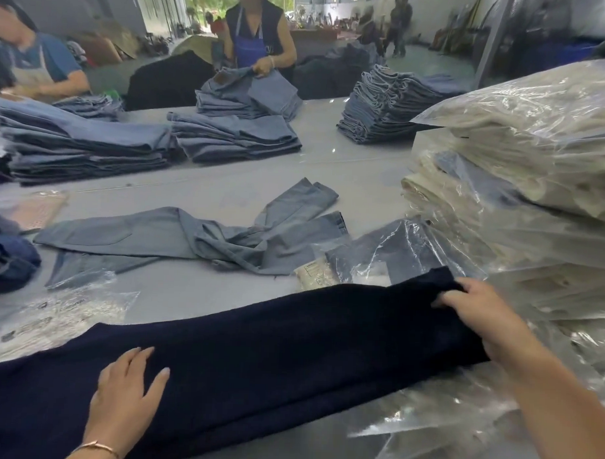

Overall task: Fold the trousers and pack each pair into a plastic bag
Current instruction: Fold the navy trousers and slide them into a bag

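From the head camera, a pair of dark navy trousers (256,337) is seen laid out long across the near edge of the pale tabletop (206,198), stretched from near left to right so that the legs lie one on the other, ready, it would seem, for the first fold. The left hand (125,391) is pressed flat on the cloth, fingers straight and slightly spread, evidently to pin it down. The right hand (476,314) is placed at the far right end, where the edge is pinched by curled fingers, probably to pull the length taut. The fabric looks thick, matte and faintly napped. Just beyond it, a crinkled clear plastic bag (389,253) is left within reach, glossy and limp, presumably for packing. Farther off, a grey-blue pair (177,235) lies rumpled and unfolded. At right, bagged cream garments (523,141) are stacked high, their wrapping shiny. Folded denim piles (235,137) are kept at the far side.
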Tool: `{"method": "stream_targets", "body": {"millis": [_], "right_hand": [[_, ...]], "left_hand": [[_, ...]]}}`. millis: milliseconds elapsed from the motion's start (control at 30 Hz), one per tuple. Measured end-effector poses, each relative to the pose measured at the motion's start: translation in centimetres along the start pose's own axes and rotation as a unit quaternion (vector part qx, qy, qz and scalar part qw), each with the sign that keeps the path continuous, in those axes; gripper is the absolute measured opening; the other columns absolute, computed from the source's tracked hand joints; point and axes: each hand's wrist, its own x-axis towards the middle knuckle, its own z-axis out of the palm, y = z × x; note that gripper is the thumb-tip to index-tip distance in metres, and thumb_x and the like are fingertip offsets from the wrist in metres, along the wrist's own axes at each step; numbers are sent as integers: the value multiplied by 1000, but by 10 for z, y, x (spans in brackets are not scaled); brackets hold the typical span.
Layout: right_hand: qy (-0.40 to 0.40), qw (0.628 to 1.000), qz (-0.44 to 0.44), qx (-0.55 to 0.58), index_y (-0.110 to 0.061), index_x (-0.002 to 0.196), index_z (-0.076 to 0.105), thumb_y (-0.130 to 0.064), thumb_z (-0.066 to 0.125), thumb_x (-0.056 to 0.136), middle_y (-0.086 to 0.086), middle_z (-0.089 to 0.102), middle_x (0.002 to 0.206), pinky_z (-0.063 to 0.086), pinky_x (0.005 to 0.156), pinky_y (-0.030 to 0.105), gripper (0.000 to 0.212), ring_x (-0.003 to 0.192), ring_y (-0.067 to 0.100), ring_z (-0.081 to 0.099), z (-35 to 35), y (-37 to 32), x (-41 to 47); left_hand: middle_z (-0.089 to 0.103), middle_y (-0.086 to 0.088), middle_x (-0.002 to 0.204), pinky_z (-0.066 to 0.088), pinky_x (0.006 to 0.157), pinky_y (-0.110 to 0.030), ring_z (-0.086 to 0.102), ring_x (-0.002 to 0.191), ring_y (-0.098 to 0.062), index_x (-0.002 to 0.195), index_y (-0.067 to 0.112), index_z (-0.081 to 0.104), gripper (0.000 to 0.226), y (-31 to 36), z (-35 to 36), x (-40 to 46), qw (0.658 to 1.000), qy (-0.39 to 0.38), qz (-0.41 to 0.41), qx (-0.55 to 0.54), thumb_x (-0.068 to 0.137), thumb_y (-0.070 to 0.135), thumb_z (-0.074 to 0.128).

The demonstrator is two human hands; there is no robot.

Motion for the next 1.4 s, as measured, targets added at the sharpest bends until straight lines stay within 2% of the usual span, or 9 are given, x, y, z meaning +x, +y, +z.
{"method": "stream_targets", "body": {"millis": [167, 333, 567, 733, 867, 1033, 1167, 1267, 1400], "right_hand": [[164, 982, -56, -77, -11, 72, 57, -7, 66, 76, 12, 57, 65, 43, 61, 34, 11, 70, 32, 58, -22, -24, 43], [22, 989, -11, -147, -11, 79, 58, -22, 84, 70, 7, 60, 72, 38, 47, 25, 29, 63, 21, 56, -15, -41, 48], [-115, 979, 2, 168, -7, 97, 69, -19, 74, 77, 11, 70, 71, 54, 47, 35, 24, 54, 24, 67, 6, -106, 20], [-211, 952, -129, 180, -9, 88, 68, -14, 74, 70, 9, 68, 76, 53, 57, 35, 20, 68, 22, 67, 103, -155, -35], [-275, 938, -169, 128, -16, 96, 61, -26, 75, 63, 4, 71, 86, 55, 62, 33, 37, 76, 19, 69, 211, -151, -92], [-380, 916, -130, -19, -18, 90, 58, -51, 66, 81, 1, 69, 86, 45, 54, 25, 35, 61, 14, 65, 287, -101, -121], [-251, 940, -158, -170, -28, 87, 58, -56, 55, 87, -13, 62, 87, 51, 74, 29, 28, 82, 7, 59, 284, -60, -99], [-199, 920, -238, -241, -30, 120, 55, -52, 46, 93, -18, 57, 120, 45, 93, 28, 35, 113, 6, 50, 285, -34, -90], [-200, 856, -378, -290, -39, 151, 13, -58, 19, 96, -21, -2, 158, -3, 119, 25, 59, 144, -3, -8, 306, -20, -96]], "left_hand": [[25, 3, 157, 19, 116, -44, 18, 144, -22, 149, 29, 31, 63, 4, 0, -3, 997, 47, 58, 30, 92, 57, 35], [-22, 18, 155, -5, 118, -45, -16, 147, -17, 134, 55, -27, 75, -11, 34, -8, 983, -112, 53, 138, 64, 79, -13], [-22, 22, 149, -8, 117, -41, -16, 146, -16, 139, 57, -13, 93, -18, 27, -8, 978, -143, 98, 117, 54, 94, -13], [34, 20, 148, 23, 112, -22, 22, 141, -5, 136, 47, 39, 46, -6, 3, -9, 981, -103, 83, -144, 92, 55, 49], [72, -3, 107, 52, 81, -31, 66, 105, -25, 116, 20, 64, 56, 10, -27, 4, 807, -193, -161, -534, 80, 62, 53], [65, -11, 123, 49, 95, -48, 62, 114, -32, 120, 18, 68, 79, -18, -31, 19, 620, -295, -263, -678, 78, 80, 43], [72, -4, 110, 56, 81, -39, 68, 103, -24, 111, 18, 71, 52, -32, -27, 27, 714, -273, -267, -587, 72, 51, 75], [75, -8, 92, 58, 66, -38, 71, 84, -24, 94, 9, 69, 28, -31, -22, 34, 825, -208, -229, -472, 71, 21, 81], [74, -3, 84, 54, 81, -43, 70, 83, -23, 86, 11, 69, 13, -32, -30, 41, 885, -136, -140, -422, 79, 21, 73]]}}
